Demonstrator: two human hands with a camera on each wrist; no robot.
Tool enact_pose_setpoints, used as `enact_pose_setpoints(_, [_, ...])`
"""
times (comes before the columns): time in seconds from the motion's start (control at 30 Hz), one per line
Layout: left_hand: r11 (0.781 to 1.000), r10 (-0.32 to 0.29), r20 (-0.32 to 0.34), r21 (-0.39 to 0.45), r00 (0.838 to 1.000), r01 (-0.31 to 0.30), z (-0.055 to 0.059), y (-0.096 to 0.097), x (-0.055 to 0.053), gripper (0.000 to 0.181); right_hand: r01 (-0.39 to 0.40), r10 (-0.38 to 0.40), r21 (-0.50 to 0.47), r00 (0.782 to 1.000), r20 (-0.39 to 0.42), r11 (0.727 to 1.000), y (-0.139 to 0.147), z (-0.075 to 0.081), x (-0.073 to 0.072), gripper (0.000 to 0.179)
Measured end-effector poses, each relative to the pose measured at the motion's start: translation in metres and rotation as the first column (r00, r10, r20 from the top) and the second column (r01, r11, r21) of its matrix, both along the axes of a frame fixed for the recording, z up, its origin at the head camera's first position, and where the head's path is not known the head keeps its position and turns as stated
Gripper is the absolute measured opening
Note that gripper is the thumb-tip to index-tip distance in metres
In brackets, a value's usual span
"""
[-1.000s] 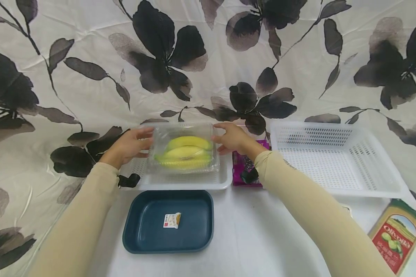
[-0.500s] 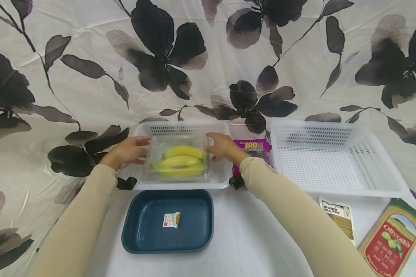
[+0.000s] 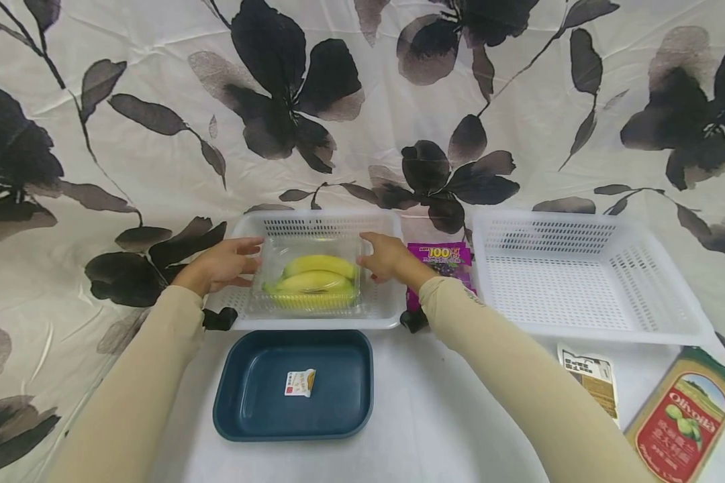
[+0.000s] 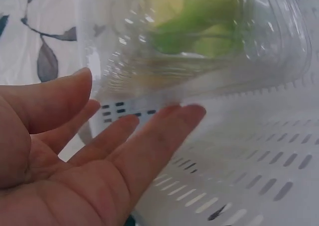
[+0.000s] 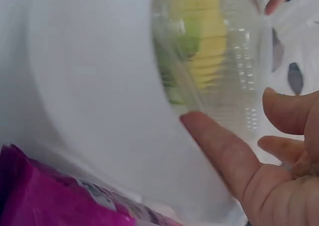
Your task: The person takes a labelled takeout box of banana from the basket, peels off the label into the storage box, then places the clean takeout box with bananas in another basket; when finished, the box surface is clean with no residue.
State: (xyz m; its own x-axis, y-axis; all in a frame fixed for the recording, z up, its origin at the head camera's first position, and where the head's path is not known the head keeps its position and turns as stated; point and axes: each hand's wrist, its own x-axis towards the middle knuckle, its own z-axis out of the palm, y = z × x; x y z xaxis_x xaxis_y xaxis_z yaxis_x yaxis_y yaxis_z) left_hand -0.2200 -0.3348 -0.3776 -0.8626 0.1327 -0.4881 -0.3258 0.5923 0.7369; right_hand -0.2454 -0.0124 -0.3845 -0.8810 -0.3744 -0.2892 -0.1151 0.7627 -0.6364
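A clear plastic clamshell box [image 3: 272,251] with yellow-green bananas [image 3: 314,282] inside sits in the left white basket [image 3: 393,302]. My left hand [image 3: 223,263] is at the box's left side, its fingers loosely extended and spread. In the left wrist view the fingertips [image 4: 192,113] are right beside the box's edge, with nothing in the palm. At the other end is my right hand [image 3: 387,256], thumb and fingers apart. The right wrist view has its index fingertip [image 5: 197,121] close to the box's corner.
A dark blue tray [image 3: 235,416] holding a small wrapped snack [image 3: 300,383] stands in front. Between the baskets is a purple packet [image 3: 441,258]. The second white basket [image 3: 580,288] is at right. A brown-and-white packet [image 3: 589,379] and a red-labelled Olivoilà pack [image 3: 679,416] lie front right.
The banana box has come down and slightly left into the left basket, with both hands around it. Over the last half second box and hands have barely moved.
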Motion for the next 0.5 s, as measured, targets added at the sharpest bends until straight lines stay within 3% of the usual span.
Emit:
enact_pose_setpoints(0.17, [0.995,-0.043,-0.100,-0.099,0.994,0.033,0.016,0.003,0.008,0.065,-0.060,0.057,-0.020,0.989,-0.135,0.998,0.020,0.021,0.006,0.065])
enact_pose_setpoints(0.33, [0.963,-0.079,-0.252,-0.268,0.964,0.009,0.045,0.014,0.024,0.061,-0.093,0.068,-0.077,0.958,-0.277,0.993,0.056,0.059,0.021,0.065])
enact_pose_setpoints(0.43, [0.934,-0.131,-0.381,-0.356,0.915,-0.014,0.063,0.025,0.036,0.060,-0.100,0.056,-0.088,0.912,-0.406,0.991,0.084,0.080,0.033,0.062])
enact_pose_setpoints(0.5, [0.915,-0.175,-0.474,-0.401,0.863,-0.035,0.074,0.033,0.046,0.059,-0.094,0.042,-0.084,0.871,-0.490,0.992,0.104,0.089,0.041,0.060])
